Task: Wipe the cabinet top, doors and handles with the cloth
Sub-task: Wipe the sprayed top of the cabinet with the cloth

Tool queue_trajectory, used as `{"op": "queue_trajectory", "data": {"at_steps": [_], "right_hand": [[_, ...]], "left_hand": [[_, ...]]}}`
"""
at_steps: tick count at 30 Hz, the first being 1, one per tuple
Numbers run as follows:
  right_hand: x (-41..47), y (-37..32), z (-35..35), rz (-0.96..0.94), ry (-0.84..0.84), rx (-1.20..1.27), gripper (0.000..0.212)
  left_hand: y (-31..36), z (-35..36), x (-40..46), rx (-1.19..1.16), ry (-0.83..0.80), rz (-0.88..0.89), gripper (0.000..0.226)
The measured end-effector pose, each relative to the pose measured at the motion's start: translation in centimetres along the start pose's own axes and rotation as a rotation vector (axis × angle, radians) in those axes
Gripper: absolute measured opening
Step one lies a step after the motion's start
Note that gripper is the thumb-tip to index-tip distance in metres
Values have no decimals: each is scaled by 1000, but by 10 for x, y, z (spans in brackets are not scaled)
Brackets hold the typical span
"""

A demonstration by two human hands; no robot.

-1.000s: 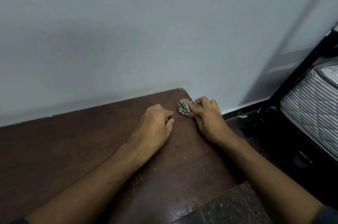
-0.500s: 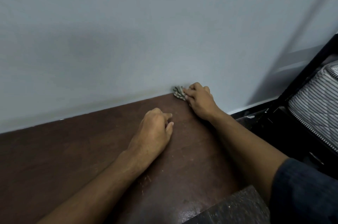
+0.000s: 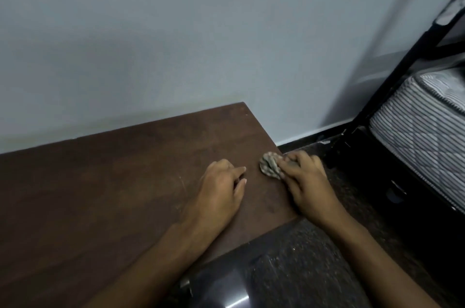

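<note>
The dark brown wooden cabinet top fills the lower left, its back edge against the wall. A small bunched, patterned cloth lies on the top close to its right edge. My right hand presses on the cloth and grips it, fingers curled over its right side. My left hand rests on the wood just left of the cloth, fingers loosely curled and holding nothing. The doors and handles are out of sight.
A pale grey wall rises behind the cabinet. Dark speckled floor lies to the right and below. A black bed frame with a striped mattress stands at the far right.
My right hand drew the cloth from the back right corner by the wall toward me along the right edge. My left hand stayed roughly in place.
</note>
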State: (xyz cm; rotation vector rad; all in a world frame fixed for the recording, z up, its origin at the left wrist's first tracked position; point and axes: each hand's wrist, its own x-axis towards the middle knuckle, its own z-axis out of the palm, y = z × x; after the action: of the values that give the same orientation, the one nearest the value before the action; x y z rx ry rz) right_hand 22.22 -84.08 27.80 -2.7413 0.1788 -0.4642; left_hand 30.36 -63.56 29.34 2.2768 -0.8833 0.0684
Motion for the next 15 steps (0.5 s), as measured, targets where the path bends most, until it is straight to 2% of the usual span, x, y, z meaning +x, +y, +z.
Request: {"op": "queue_trajectory", "data": {"at_steps": [4, 9, 13, 15], "right_hand": [[10, -16, 5, 65, 18, -135, 32], [-54, -39, 0, -13, 117, -244, 34], [-67, -50, 12, 151, 193, -224, 38], [-70, -74, 20, 166, 192, -208, 42]], "left_hand": [[-1, -7, -19, 37, 28, -26, 26], [5, -22, -61, 39, 80, -51, 26], [0, -26, -93, 40, 104, -70, 23], [-1, -32, -107, 37, 123, -81, 23]]}}
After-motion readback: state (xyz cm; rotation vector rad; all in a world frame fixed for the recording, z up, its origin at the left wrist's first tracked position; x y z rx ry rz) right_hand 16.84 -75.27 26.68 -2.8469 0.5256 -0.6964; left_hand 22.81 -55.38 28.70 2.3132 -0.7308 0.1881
